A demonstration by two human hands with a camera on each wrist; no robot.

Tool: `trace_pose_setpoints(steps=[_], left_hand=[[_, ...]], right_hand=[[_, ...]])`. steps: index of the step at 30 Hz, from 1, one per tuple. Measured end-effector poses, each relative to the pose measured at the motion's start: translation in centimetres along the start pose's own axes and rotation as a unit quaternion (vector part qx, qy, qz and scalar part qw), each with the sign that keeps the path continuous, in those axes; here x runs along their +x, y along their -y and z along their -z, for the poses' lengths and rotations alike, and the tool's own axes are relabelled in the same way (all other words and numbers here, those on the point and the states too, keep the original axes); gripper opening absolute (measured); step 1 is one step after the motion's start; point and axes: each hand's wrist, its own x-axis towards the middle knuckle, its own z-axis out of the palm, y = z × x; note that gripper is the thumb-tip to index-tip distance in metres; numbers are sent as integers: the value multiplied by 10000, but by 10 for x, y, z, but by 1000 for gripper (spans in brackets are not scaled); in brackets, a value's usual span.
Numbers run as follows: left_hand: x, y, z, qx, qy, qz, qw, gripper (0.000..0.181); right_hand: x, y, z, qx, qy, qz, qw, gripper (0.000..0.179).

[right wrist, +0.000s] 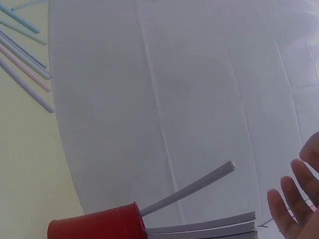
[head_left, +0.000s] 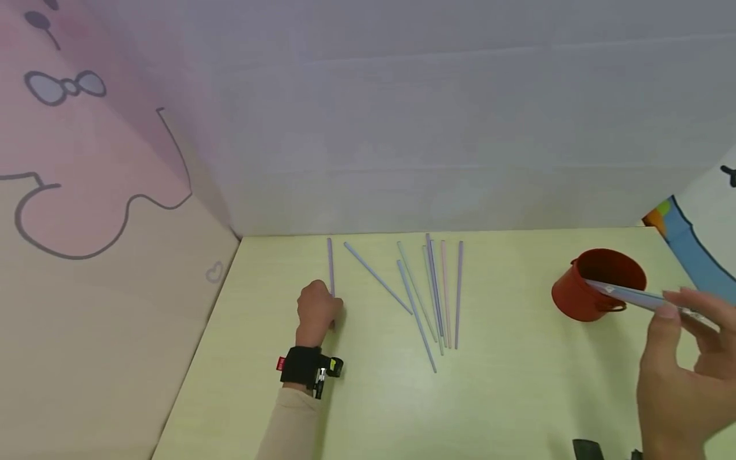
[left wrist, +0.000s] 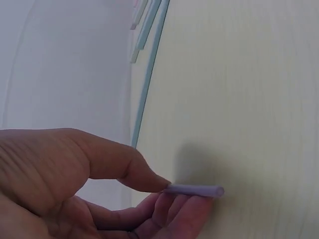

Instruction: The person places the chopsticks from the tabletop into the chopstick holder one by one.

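Note:
My left hand [head_left: 317, 308] pinches a purple straw [head_left: 330, 265] near the table's left side. In the left wrist view, the thumb and fingers hold that straw [left wrist: 194, 190] close to its end. At the right, a red bucket [head_left: 581, 294] lies tilted towards my right hand [head_left: 687, 383]. Several pale straws [head_left: 632, 296] stick out of its mouth. The right wrist view shows the right hand [right wrist: 299, 199] with fingers apart, a small gap from the ends of the straws [right wrist: 194, 188] in the bucket [right wrist: 99, 222].
Several more straws lie loose mid-table, among them a blue one [head_left: 376, 276], a pink one [head_left: 445, 294] and a purple one [head_left: 459, 294]. A pale wall covering [head_left: 460, 140] rises behind the table [head_left: 517, 383]. A pink cartoon panel [head_left: 115, 160] stands along the left.

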Motion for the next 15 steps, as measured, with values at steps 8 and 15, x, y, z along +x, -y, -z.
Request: trace_pose_setpoints(steps=[8, 15], left_hand=[[-16, 21, 18, -888, 778, 342, 9924, 13], [-38, 15, 20, -1639, 1196, -101, 9792, 18]], right_hand=[[-11, 15, -12, 1315, -213, 298, 9906, 26], [-25, 33, -30, 2185, 94, 431, 9748, 22]])
